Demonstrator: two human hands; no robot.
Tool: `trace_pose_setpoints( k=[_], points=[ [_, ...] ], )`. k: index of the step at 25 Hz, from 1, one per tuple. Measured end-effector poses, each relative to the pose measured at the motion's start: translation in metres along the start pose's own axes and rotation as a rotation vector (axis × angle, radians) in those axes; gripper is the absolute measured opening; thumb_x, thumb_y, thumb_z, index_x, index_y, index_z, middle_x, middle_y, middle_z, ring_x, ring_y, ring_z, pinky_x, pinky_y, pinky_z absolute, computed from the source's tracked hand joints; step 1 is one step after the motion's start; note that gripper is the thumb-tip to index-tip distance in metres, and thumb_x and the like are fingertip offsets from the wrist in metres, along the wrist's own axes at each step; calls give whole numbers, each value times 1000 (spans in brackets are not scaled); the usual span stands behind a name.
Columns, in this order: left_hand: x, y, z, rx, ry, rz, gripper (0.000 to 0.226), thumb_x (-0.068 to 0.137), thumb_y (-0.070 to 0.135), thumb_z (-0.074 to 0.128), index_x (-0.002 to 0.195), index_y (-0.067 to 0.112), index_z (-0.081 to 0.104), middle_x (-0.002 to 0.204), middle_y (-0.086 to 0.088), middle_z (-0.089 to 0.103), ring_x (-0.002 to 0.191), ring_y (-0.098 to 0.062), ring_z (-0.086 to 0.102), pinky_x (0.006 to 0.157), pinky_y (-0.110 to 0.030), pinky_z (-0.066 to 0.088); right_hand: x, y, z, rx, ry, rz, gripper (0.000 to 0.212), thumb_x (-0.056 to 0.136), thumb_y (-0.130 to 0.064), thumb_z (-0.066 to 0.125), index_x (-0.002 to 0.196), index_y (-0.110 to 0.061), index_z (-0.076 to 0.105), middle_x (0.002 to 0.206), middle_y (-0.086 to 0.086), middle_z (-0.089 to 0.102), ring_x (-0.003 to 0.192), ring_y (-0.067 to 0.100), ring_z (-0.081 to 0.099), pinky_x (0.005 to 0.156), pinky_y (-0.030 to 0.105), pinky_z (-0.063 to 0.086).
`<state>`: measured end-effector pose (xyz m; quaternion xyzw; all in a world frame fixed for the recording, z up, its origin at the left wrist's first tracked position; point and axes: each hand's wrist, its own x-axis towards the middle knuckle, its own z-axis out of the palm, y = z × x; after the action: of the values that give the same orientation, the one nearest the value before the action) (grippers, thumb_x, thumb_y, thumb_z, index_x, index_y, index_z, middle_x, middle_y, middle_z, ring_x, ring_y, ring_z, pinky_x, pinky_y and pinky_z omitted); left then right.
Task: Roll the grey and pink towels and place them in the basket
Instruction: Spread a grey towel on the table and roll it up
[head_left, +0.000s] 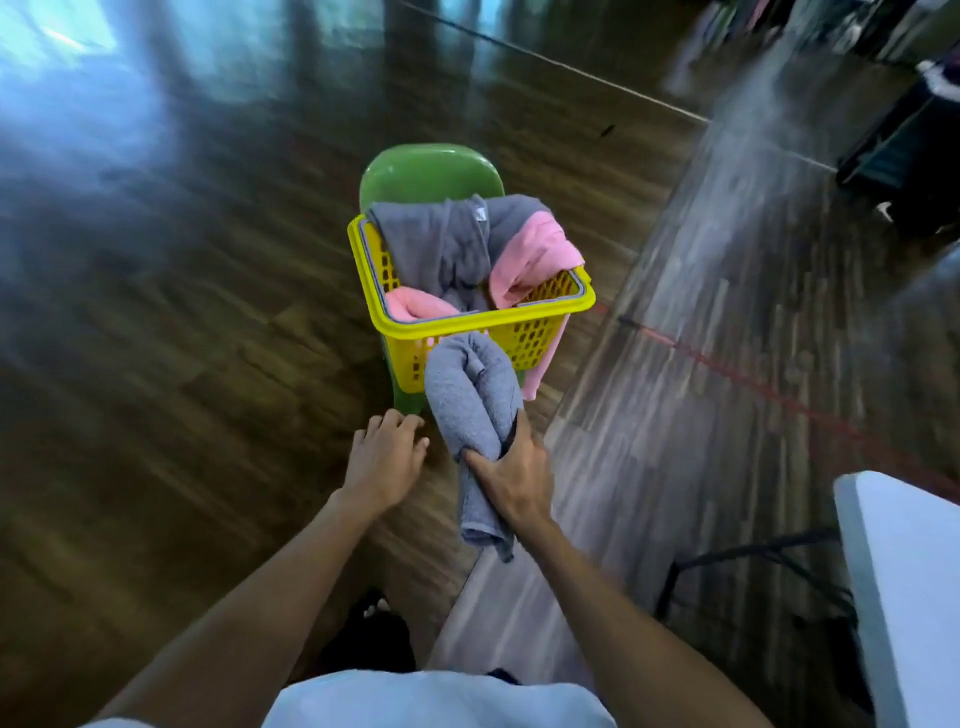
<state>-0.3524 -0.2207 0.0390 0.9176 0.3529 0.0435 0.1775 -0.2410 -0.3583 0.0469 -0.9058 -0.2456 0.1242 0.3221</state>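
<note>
Terrycloth, soft and light, makes the grey roll (474, 395) floppy and apt to unwind, so the right hand (514, 475) clamps its gathered lower end just short of the yellow basket (483, 325), while the left hand (384, 457) hovers loosely curled, holding nothing.

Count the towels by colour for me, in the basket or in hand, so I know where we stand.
Grey: 2. One rolled grey towel gripped by the right hand in front of the yellow basket, and one loose grey towel in it.
Pink: 2. One pink towel draped over the rim, and one rolled pink towel inside.
Total: 4, as far as I can tell.
</note>
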Motion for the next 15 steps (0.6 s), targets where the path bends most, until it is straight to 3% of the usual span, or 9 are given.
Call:
trace_pose_setpoints(
  k=[8, 15],
  points=[
    [214, -38, -20, -10, 54, -20, 34, 95, 33, 50, 124, 19, 56, 126, -8, 53, 117, -31, 49, 92, -45, 41, 211, -69, 32, -180, -101, -58, 98, 68, -57, 69, 148, -21, 27, 124, 16, 54, 114, 40, 50, 89, 48, 46],
    [362, -75, 23, -8, 122, -129, 30, 94, 25, 54, 119, 10, 59, 134, -15, 51, 129, -35, 45, 100, -47, 40, 413, -89, 80, -436, -495, -279, 100, 67, -58, 69, 150, -24, 24, 136, 15, 49, 123, 38, 46, 98, 46, 42]
  ],
)
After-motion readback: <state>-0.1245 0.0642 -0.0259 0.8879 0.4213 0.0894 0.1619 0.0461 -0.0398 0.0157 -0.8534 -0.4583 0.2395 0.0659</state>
